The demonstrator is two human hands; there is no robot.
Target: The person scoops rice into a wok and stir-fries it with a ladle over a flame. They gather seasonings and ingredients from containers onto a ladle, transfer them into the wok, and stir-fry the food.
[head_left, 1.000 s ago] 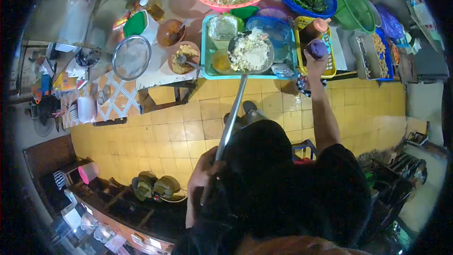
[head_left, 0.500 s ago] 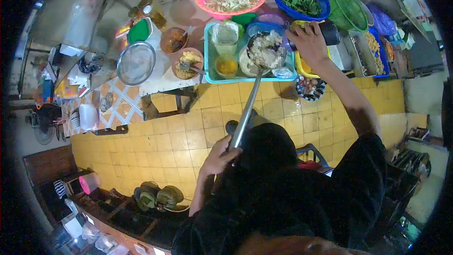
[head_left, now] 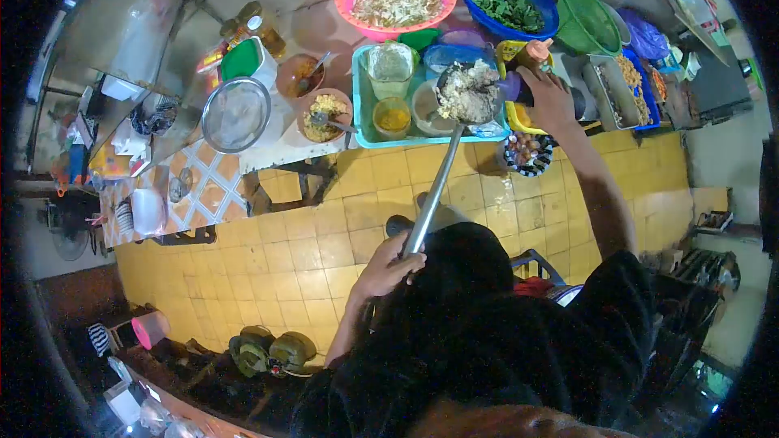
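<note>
My left hand (head_left: 388, 268) is closed round the long metal handle of a ladle (head_left: 436, 191). The ladle's round, dark bowl is heaped with pale rice-like food (head_left: 469, 91) and hangs over the right part of a turquoise tray (head_left: 357, 101). My right hand (head_left: 550, 99) grips a dark bottle (head_left: 578, 104) from above. The bottle lies nearly level, its purple end (head_left: 510, 86) close to the ladle's right rim; whether anything pours out cannot be seen. In the tray stand a clear container (head_left: 389, 69) and a cup of yellow stuff (head_left: 392, 118).
Behind are a pink basin of shredded food (head_left: 395, 2), a blue basket of leaves (head_left: 509, 4) and a green basket (head_left: 588, 20). A yellow basket (head_left: 519, 118) sits beside the tray. Left are two bowls with spoons (head_left: 326, 118) and a round sieve (head_left: 236, 115).
My right hand and the dark bottle have come nearer to me and slightly right, uncovering an orange-topped bottle. The ladle has shifted a little to the right.
</note>
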